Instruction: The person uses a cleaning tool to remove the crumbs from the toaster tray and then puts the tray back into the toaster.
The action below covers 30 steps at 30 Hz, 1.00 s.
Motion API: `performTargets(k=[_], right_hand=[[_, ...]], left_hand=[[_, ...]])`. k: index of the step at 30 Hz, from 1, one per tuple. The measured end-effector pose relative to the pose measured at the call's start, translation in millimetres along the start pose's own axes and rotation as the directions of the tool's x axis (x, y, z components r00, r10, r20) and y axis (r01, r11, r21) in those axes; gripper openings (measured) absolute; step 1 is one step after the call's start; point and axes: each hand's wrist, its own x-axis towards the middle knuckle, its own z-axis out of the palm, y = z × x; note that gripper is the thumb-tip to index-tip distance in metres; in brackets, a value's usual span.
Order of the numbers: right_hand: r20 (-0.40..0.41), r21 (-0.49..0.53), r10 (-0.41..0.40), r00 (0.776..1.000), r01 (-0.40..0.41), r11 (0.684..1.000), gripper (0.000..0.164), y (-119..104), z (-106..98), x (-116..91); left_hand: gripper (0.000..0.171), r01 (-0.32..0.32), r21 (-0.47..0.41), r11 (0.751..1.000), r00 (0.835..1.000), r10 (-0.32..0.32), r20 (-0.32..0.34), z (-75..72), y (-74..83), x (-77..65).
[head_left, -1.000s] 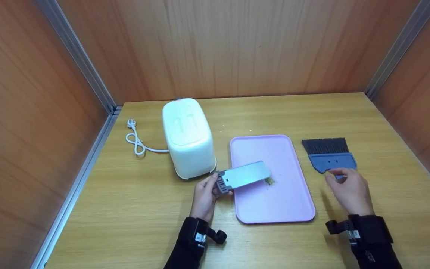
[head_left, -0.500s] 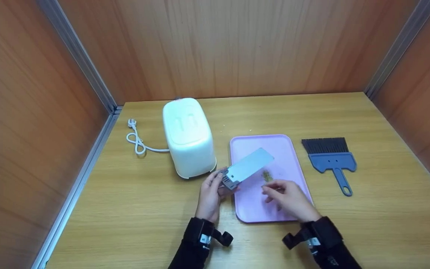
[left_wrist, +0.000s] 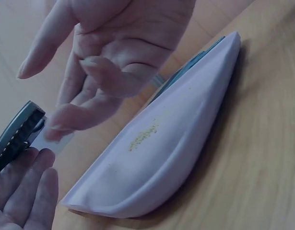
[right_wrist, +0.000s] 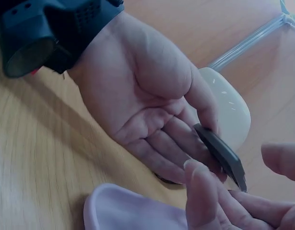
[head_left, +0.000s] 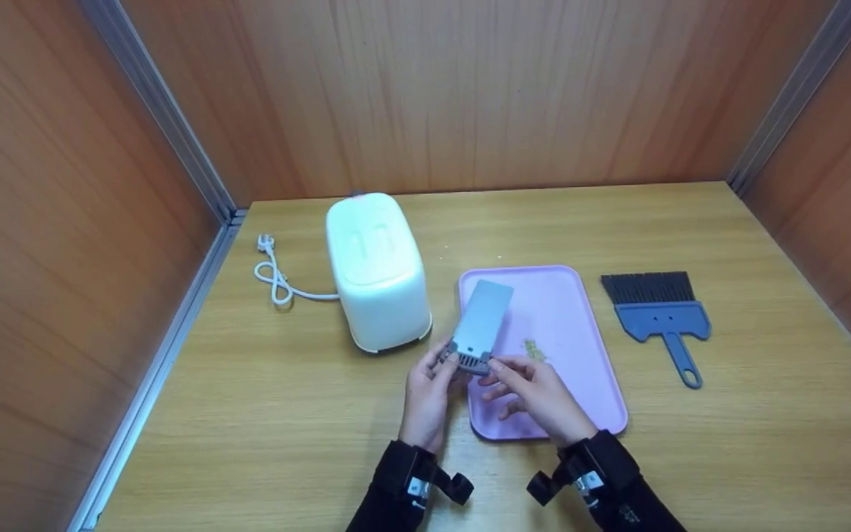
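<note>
My left hand (head_left: 428, 399) grips the grey slotted end of a toaster crumb tray (head_left: 482, 318), thumb on top and fingers underneath. The flat metal plate points away over the pink-purple tray (head_left: 580, 369). Close by the right corner of that grey end is my right hand (head_left: 536, 391), fingers loosely bent and spread. In the left wrist view the right hand (left_wrist: 118, 57) shows its thumb apart from the fingers; whether a fingertip touches the crumb tray is hard to tell. A small heap of crumbs (head_left: 534, 349) lies on the pink-purple tray.
A white toaster (head_left: 377, 273) with a covered top stands to the left, its cord and plug (head_left: 278, 283) beside it. On the right lies a blue brush (head_left: 663, 318) with black bristles. Wooden panels enclose the table at the back and sides.
My right hand has come from the brush handle across to the crumb tray's grey end. My left hand has shifted slightly right and swung the plate from pointing right to pointing away.
</note>
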Motion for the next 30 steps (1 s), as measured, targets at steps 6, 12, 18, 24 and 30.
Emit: performTargets(k=[6,12,18,24,30], right_hand=[[-0.039,0.101,0.009,0.999,-0.005,0.995,0.051,4.6,0.0,2.9],[-0.118,0.176,0.005,0.993,0.016,0.984,0.043,10.6,1.9,6.0],[-0.15,0.202,0.016,0.988,0.015,0.979,0.04,14.3,3.4,9.1],[-0.153,0.244,0.012,0.988,0.026,0.969,0.037,14.7,3.9,10.2],[-0.19,0.287,0.016,0.982,0.04,0.957,0.035,12.0,0.1,10.4]], left_hand=[[0.055,-0.001,-0.005,1.0,1.0,0.001,0.027,1.6,-10.0,-1.6],[0.059,0.003,0.008,1.0,0.999,-0.004,0.043,2.1,-17.0,-1.6],[0.06,0.012,0.038,0.999,0.999,-0.013,0.052,2.0,-16.9,-0.5],[0.059,0.024,0.076,0.997,0.998,-0.028,0.062,1.1,-13.8,0.3],[0.057,0.056,0.091,0.994,0.996,-0.062,0.067,-4.8,-2.3,-1.3]])
